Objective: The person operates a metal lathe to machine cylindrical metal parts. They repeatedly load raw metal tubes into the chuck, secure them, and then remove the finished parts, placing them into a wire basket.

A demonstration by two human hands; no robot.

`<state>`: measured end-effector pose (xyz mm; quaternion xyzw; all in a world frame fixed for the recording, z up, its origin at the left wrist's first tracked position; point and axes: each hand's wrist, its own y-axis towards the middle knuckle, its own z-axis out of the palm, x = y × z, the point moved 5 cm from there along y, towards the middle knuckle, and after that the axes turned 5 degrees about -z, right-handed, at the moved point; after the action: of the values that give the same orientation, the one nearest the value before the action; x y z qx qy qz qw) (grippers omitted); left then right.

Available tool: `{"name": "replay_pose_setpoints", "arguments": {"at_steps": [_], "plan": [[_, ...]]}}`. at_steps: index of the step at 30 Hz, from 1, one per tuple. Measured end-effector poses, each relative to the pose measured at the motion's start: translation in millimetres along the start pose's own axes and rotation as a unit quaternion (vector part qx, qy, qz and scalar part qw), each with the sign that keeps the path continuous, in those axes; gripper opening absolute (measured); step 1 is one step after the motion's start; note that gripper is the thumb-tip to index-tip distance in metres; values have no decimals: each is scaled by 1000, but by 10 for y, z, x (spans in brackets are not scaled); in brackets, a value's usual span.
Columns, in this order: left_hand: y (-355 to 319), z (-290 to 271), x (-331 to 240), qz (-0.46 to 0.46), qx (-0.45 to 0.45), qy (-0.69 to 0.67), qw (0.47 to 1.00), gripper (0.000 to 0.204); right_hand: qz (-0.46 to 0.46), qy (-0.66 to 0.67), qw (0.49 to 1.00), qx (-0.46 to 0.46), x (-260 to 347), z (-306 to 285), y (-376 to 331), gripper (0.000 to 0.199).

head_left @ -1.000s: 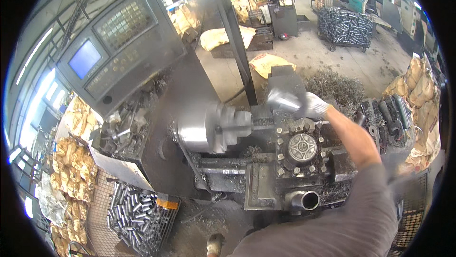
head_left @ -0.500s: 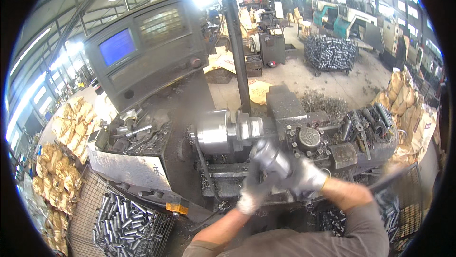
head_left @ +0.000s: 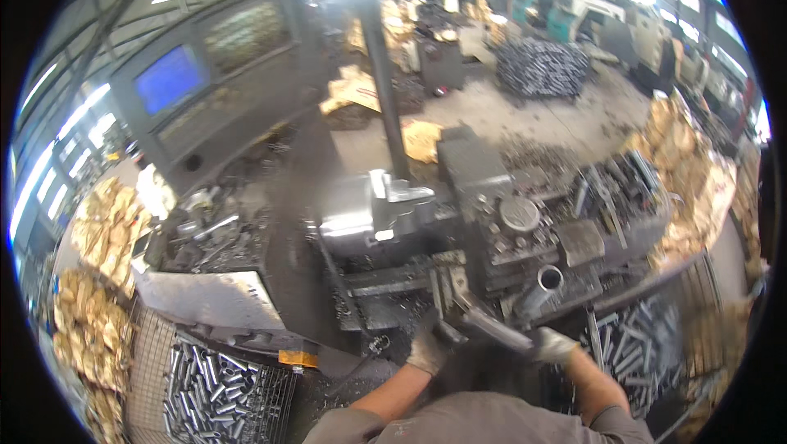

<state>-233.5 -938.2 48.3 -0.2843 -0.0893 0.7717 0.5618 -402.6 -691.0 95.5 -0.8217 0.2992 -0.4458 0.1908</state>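
Observation:
My left hand [head_left: 428, 347], in a pale glove with dark fingers, is in front of the lathe bed. Its fingers are blurred against dark metal, and I cannot tell whether they hold anything. My right hand [head_left: 551, 346], gloved too, is closed at the near end of a pale metal bar [head_left: 498, 330], which slants up and left toward the machine. Just beyond that hand, a shiny hollow metal tube [head_left: 543, 290] stands tilted with its open end up. Behind both hands, the lathe's bright chuck [head_left: 352, 213] is smeared at its right side.
A round-capped tool post [head_left: 519, 214] stands right of the chuck. Loose tools and parts [head_left: 611, 198] lie at the bed's right end. Wire baskets of metal tubes stand at lower left [head_left: 209, 387] and lower right [head_left: 635, 350]. A control panel [head_left: 221, 75] rises at left.
The metal cylinder is no longer between my hands; a tube now stands beside the right one. My hands have moved lower and nearer, with a bar between them. The view has shifted.

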Motion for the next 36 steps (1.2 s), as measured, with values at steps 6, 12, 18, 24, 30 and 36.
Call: {"name": "replay_pose_setpoints", "arguments": {"at_steps": [6,12,18,24,30,36], "plan": [[-152,119,-40,-168,81,-54,981,55,389,66,899,-189,-3978,64,-2451,49],[-452,536,-110,-163,92,29,982,51,112,-19,864,-491,-934,-778,-1275,83],[-645,670,-65,-142,35,201,968,61,-16,-25,949,-313,649,-841,82,39],[-614,655,-144,-120,-24,112,986,58,-271,-113,923,-249,1588,34,220,63],[-297,92,-731,23,-50,184,981,45,-128,-41,963,-232,1389,-57,932,47],[-302,675,-952,157,-27,36,987,54,-189,110,975,-48,2284,-503,725,62]]}}
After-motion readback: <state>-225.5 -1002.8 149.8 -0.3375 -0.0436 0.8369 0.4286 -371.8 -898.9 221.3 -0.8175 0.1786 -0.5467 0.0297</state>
